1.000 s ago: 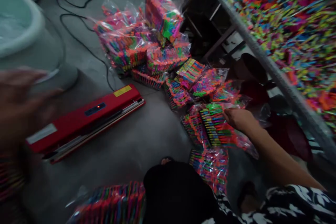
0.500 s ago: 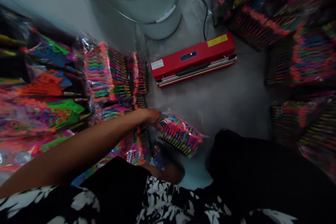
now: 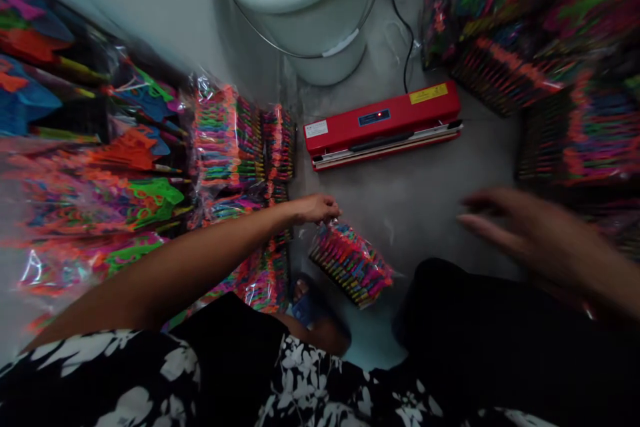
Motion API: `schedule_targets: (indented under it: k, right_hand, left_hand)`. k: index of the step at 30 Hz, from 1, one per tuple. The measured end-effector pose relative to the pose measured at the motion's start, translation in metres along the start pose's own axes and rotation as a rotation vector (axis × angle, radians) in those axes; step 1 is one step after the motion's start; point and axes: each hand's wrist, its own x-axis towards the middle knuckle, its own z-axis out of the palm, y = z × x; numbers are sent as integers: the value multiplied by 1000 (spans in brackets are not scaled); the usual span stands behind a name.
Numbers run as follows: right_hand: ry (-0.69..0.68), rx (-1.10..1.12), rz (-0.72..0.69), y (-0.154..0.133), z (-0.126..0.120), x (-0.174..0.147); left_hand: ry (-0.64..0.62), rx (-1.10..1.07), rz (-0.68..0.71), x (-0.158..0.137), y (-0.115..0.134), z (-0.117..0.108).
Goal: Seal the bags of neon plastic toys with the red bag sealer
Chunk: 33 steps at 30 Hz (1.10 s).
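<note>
My left hand [image 3: 319,209] is closed, pinching the top of a clear plastic bag [image 3: 353,260] packed with rows of small multicoloured stick-like items. The bag hangs or rests tilted near the floor, by my sandalled foot. Over on the right, my right hand [image 3: 510,220] is in the air above my knee, blurred by motion; its thumb and fingers are apart and nothing shows between them. Beyond both hands lies a red heat sealer [image 3: 383,121] with a lit indicator and a dark handle bar.
A pale bucket [image 3: 320,27] holding clear plastic stands behind the sealer. A black cord [image 3: 400,13] runs back from the sealer. Filled bags [image 3: 225,140] line the left side, and more stacked bags [image 3: 600,120] stand at the right. Grey floor [image 3: 425,200] lies between.
My right hand has come into view from the right. My left hand has moved slightly up and right, still on the bag. The whole view has shifted.
</note>
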Motion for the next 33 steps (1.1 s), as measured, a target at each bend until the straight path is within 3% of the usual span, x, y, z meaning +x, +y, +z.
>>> schedule_targets:
  k: [2, 4, 7, 11, 16, 19, 22, 25, 27, 30, 33]
  right_hand:
    - [-260, 255, -132, -20, 32, 33]
    - [-422, 443, -239, -42, 67, 61]
    - [-376, 553, -411, -69, 93, 82]
    - [-257, 639, -554, -89, 64, 75]
    - [-117, 636, -652, -91, 21, 70]
    - [-43, 608, -646, -88, 17, 73]
    - [-26, 581, -611, -84, 19, 74]
    - [19, 571, -535, -80, 20, 73]
    - [97, 564, -462, -79, 20, 74]
    - [219, 550, -346, -79, 22, 76]
    - [312, 548, -249, -81, 25, 79]
  left_hand:
    - [19, -58, 65, -12, 18, 14]
    - [35, -143, 156, -27, 38, 31]
    - [87, -214, 343, -56, 71, 55]
    - [152, -119, 602, -96, 117, 74]
    - [193, 128, 800, -120, 145, 69]
    - [238, 174, 805, -115, 135, 59]
    - [370, 262, 821, -107, 106, 59]
    - [558, 392, 830, -102, 70, 72]
    - [637, 457, 762, -100, 48, 86]
    - [664, 496, 645, -95, 27, 105]
    - [664, 442, 611, -86, 23, 110]
